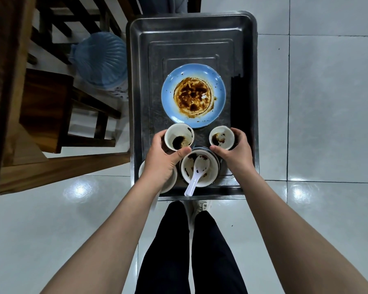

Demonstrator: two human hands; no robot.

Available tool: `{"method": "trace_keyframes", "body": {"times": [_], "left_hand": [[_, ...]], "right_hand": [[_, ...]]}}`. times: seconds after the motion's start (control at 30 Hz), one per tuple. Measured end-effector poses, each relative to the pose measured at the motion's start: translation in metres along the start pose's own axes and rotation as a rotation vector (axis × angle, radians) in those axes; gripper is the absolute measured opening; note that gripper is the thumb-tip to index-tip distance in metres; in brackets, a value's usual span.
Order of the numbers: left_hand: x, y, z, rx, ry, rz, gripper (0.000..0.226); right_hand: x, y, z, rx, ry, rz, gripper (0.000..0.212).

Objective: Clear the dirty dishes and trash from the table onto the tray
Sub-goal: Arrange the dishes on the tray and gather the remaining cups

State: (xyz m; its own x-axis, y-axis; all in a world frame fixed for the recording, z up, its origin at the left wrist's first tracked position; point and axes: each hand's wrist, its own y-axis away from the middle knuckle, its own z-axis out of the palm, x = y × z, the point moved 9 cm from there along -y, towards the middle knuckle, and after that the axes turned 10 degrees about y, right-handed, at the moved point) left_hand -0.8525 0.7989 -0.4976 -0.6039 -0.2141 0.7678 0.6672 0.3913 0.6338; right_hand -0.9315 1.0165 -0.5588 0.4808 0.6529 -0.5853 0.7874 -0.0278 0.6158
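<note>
Larger cup [179,137] inside left hand [160,162] fingers, smaller cup [221,137] inside right hand [240,154] fingers

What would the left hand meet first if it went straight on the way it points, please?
Probably the round blue sauce-stained plate, just beyond the small white cup the left hand holds; relative height is unclear.

Light falls evenly from above. The glossy floor [327,102] shows two white glare spots, at 8 and 4 o'clock. The table [0,81] at 9 o'clock is dim and bent by wide-angle distortion. The centre is sharp.
</note>
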Motion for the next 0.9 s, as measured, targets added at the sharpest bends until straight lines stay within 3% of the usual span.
{"method": "trace_keyframes", "body": {"times": [0.23, 0.43, 0.7, 0.9], "left_hand": [[0.007, 0.002, -0.002, 0.006, 0.021, 0.018, 0.058], [0.014, 0.0, -0.007, 0.012, 0.025, 0.043, 0.067], [0.019, -0.014, -0.027, -0.004, -0.032, 0.049, 0.061], [0.011, -0.024, -0.037, -0.081, -0.031, 0.005, 0.063]], "right_hand": [[-0.007, 0.011, -0.018, 0.074, 0.059, 0.015, 0.09], [-0.033, 0.021, -0.026, 0.085, 0.077, -0.031, 0.078], [-0.09, 0.041, 0.023, -0.138, -0.056, -0.135, 0.05], [-0.1, 0.042, 0.059, -0.248, -0.126, -0.08, 0.035]]}}
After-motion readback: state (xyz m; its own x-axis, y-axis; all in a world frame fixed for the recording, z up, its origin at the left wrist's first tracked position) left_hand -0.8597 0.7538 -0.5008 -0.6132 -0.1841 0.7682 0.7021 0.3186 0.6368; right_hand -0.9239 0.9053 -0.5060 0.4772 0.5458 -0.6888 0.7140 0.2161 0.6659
